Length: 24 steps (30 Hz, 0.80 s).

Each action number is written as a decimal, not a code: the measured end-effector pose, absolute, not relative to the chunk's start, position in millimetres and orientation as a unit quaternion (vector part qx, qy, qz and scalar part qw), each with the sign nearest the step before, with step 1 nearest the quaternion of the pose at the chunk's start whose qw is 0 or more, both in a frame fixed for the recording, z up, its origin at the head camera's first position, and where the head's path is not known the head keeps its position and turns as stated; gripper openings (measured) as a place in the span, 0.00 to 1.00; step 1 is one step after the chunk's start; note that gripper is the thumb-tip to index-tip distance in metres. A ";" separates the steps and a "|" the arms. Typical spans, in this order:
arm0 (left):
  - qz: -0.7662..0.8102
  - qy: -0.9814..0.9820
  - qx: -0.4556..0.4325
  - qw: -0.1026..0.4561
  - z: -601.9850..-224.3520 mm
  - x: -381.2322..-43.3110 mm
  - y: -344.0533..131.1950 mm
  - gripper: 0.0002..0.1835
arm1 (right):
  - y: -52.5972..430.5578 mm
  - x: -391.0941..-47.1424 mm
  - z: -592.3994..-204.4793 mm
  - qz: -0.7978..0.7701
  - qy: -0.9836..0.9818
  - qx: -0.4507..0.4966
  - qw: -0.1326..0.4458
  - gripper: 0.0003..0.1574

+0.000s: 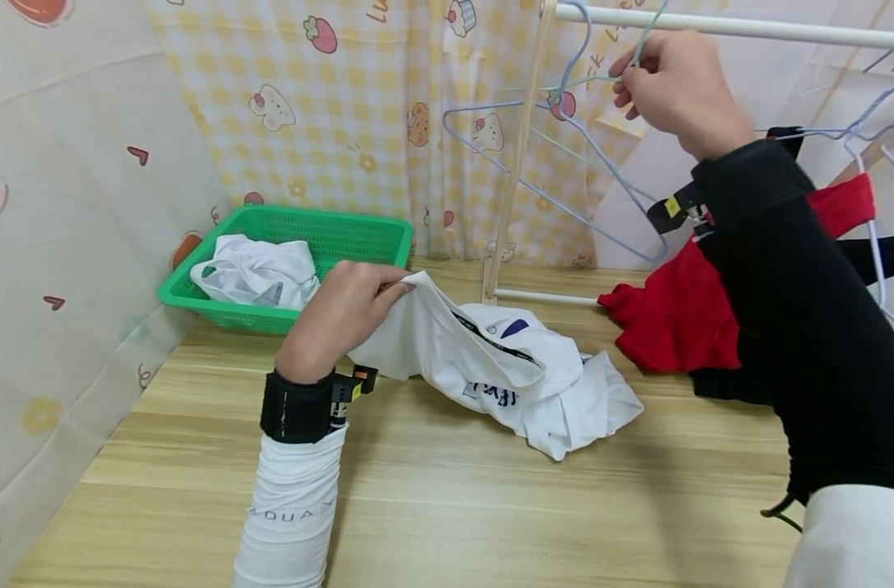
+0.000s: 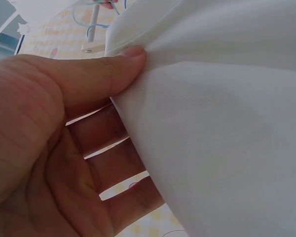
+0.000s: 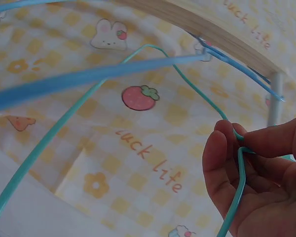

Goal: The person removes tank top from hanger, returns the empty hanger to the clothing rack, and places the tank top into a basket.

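Note:
Between thumb and fingers, my left hand (image 1: 347, 314) pinches the edge of a white T-shirt (image 1: 447, 351) with dark lettering. Part of the shirt is lifted; the rest lies crumpled on the table. In the left wrist view the thumb presses the white cloth (image 2: 222, 128) against the fingers. Up at the rack's rail, my right hand (image 1: 678, 90) pinches a green wire hanger (image 3: 69, 116) near the base of its hook. A blue hanger (image 1: 611, 167) hangs from the rail just left of that hand.
A green basket (image 1: 369, 237) holding white clothing (image 1: 259, 269) stands at the back left. The rack's wooden post (image 1: 518, 155) and white rail (image 1: 748, 28) rise at the back right. Red clothing (image 1: 682, 318) and more hangers (image 1: 873, 212) are at the right, partly behind the right arm.

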<state>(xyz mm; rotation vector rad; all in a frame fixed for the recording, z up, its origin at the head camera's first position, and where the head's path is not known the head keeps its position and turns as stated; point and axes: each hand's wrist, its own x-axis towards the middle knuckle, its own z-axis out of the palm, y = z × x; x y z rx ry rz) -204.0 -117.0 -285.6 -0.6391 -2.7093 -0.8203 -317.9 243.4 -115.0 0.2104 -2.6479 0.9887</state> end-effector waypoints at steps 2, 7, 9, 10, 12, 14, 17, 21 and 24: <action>-0.280 -0.927 -0.218 0.118 -285.7 -204.0 -116.9 0.12 | 239.8 -323.5 -116.8 0.340 -0.927 0.074 0.142 0.21; -0.280 -0.928 -0.218 0.115 -285.3 -203.9 -116.8 0.13 | 234.2 -330.8 -124.2 0.331 -0.934 0.078 0.109 0.22; -0.280 -0.928 -0.218 0.115 -285.0 -204.0 -116.7 0.13 | 233.1 -332.0 -127.3 0.319 -0.939 0.080 0.100 0.24; -0.280 -0.928 -0.218 0.115 -285.0 -203.8 -116.8 0.13 | 232.5 -332.4 -128.6 0.312 -0.942 0.081 0.097 0.25; -0.280 -0.928 -0.218 0.115 -284.8 -203.5 -116.9 0.13 | 231.8 -332.7 -130.5 0.302 -0.945 0.083 0.091 0.27; -0.279 -0.928 -0.217 0.114 -284.7 -203.2 -116.9 0.13 | 232.3 -332.5 -131.4 0.292 -0.948 0.088 0.088 0.27; -0.278 -0.929 -0.216 0.114 -284.7 -202.8 -116.7 0.13 | 235.4 -331.2 -130.7 0.275 -0.952 0.101 0.089 0.27; -0.276 -0.930 -0.215 0.113 -284.8 -202.6 -116.2 0.13 | 241.2 -326.3 -125.2 0.230 -0.963 0.101 0.098 0.28; -0.277 -0.929 -0.217 0.112 -284.6 -202.1 -116.1 0.13 | 243.6 -317.9 -117.5 0.210 -0.967 0.091 0.111 0.30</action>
